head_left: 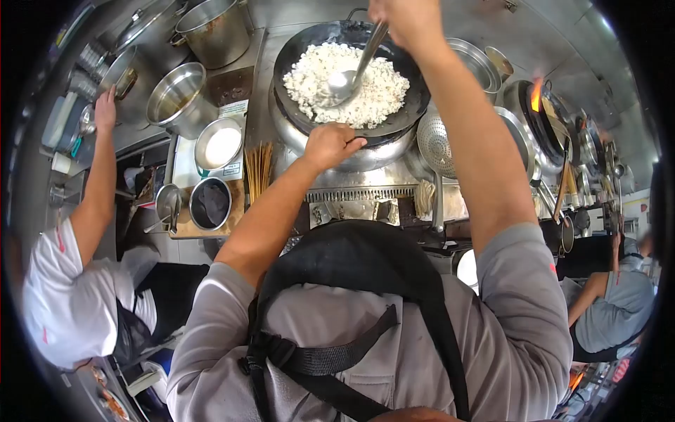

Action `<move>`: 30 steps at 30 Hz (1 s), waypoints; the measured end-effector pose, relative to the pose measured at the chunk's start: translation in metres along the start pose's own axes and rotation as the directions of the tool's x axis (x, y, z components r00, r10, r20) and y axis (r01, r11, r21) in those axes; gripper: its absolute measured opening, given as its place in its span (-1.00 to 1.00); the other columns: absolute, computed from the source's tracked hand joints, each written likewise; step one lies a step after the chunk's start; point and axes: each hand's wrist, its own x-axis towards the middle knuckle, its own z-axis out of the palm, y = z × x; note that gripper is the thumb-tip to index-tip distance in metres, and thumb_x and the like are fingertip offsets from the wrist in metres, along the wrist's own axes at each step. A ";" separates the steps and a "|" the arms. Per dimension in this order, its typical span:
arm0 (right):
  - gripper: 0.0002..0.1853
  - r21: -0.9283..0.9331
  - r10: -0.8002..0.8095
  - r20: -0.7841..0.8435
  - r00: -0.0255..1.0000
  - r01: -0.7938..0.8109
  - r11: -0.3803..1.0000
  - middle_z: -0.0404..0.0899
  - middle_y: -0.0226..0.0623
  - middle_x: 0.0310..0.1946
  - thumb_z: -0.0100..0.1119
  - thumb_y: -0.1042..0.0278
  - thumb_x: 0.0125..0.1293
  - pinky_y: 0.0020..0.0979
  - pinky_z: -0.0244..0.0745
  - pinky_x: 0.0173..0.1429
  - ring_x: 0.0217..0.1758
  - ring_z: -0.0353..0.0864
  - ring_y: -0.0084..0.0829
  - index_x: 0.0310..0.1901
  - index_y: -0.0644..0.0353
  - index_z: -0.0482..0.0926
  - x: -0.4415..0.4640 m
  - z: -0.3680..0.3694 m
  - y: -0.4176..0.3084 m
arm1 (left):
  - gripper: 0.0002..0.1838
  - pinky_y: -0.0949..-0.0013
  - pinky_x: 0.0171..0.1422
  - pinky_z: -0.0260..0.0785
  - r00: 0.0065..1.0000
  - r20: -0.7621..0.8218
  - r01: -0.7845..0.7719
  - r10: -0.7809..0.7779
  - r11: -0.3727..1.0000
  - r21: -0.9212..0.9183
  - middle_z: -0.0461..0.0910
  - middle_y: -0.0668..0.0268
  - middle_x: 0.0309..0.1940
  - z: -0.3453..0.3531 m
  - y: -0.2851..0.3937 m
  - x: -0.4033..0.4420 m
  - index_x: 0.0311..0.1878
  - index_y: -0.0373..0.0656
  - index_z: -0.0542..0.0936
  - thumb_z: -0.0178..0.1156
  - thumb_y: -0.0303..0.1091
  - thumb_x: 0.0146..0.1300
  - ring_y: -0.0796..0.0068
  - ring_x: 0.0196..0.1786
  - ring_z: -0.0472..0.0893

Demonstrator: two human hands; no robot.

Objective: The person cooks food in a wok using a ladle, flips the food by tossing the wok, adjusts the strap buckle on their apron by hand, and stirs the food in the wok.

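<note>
A black wok (281, 60) on the steel stove holds a heap of white, rice-like grains (383, 81). My right hand (408, 21) is closed round the handle of a metal ladle (342, 83), whose bowl rests on the grains near their middle. At the wok's near left rim lies my left hand (330, 146), its fingers bent over the edge and its thumb pointing right. Whether a cloth or handle is under those fingers is hidden.
Left stand a steel pot (184, 98), a bowl of white powder (218, 146) and bamboo sticks (259, 165). A perforated skimmer (434, 144) lies right. Flame (536, 95) rises at another wok. Co-workers stand left (77, 295) and right (612, 309).
</note>
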 end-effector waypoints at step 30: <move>-0.82 0.068 -0.079 -0.344 0.936 0.109 0.992 0.39 -0.45 -0.68 0.39 0.46 0.36 -0.45 0.29 -0.54 -0.68 0.31 -0.58 -0.35 0.19 0.56 0.022 -0.077 -0.003 | -0.57 0.01 -0.17 0.48 0.999 0.029 -0.019 0.018 0.999 0.042 0.62 0.20 -0.46 -0.002 -0.003 0.000 -0.49 -0.13 0.62 0.28 0.03 0.33 0.03 -0.29 0.64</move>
